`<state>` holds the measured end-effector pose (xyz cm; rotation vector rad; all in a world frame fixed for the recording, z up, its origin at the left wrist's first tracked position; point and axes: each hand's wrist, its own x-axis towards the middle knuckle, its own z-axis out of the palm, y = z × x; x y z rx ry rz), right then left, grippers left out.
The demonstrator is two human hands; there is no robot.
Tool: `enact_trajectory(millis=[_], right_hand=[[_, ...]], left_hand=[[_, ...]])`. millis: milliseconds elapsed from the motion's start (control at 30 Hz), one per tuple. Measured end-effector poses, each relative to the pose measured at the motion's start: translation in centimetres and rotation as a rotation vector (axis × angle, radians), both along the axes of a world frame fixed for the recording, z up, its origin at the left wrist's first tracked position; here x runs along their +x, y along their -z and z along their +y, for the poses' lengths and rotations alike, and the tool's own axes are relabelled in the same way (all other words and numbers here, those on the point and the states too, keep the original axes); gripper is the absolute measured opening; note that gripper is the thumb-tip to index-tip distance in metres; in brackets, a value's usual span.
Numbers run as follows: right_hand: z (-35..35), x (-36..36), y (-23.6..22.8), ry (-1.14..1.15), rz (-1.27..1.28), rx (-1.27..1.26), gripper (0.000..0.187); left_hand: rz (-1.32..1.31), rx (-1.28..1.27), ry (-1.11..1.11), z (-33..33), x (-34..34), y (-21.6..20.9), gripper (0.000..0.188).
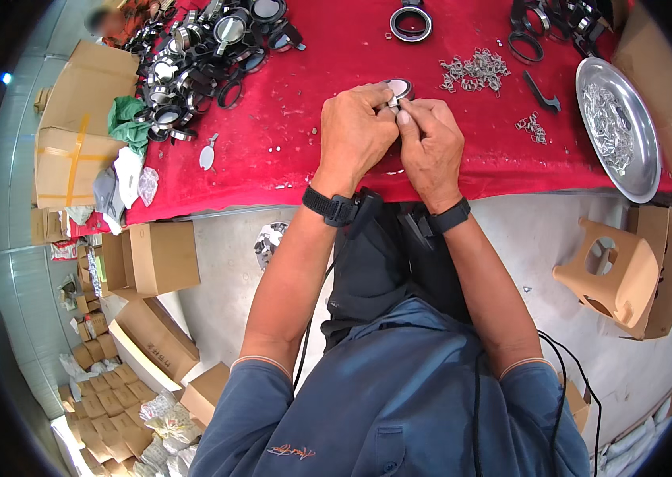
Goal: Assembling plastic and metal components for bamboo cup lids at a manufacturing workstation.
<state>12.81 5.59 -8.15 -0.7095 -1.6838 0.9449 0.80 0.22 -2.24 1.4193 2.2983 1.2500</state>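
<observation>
Near the front of the red-covered table, both my hands are closed round a small round ring part (pixel 401 87) with a pale disc face and a dark rim. My left hand (pixel 354 131) grips it from the left, fingers curled over its near side. My right hand (pixel 433 143) pinches it from the right, thumb and forefinger meeting the left fingertips. The fingers hide its lower part, and any smaller piece between them cannot be made out. Beyond it stands a black ring part (pixel 410 24) with a silvery rim. Small bent metal clips (pixel 475 71) lie heaped to the right.
A big pile of black and silver ring parts (pixel 185 71) covers the table's left; more rings (pixel 526 46) lie back right. A flat disc with a stem (pixel 208 153), a black handle (pixel 541 91) and a steel tray (pixel 648 179) of metal pieces lie around. A tan stool (pixel 626 274) stands below right.
</observation>
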Motion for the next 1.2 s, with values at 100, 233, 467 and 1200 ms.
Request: enact_trajectory(millis=[100, 233, 467, 1200], right_hand=[[-0.2, 0.2, 0.0, -0.012, -0.036, 0.059, 0.021], [-0.4, 0.5, -0.2, -0.029, -0.058, 0.101, 0.022], [2.8, 4.7, -1.0, -0.05, -0.272, 0.151, 0.032], [17.2, 12.1, -1.2, 0.393, -1.022, 0.594, 0.009]], left_hand=[[0.008, -0.045, 0.009, 0.1, -0.3, 0.1, 0.031], [0.029, -0.044, 0.023, -0.2, -0.8, 0.1, 0.032], [-0.11, -0.144, 0.056, -0.7, -1.2, -1.3, 0.041], [0.041, -0.068, 0.237, -2.7, -1.0, 0.6, 0.088]])
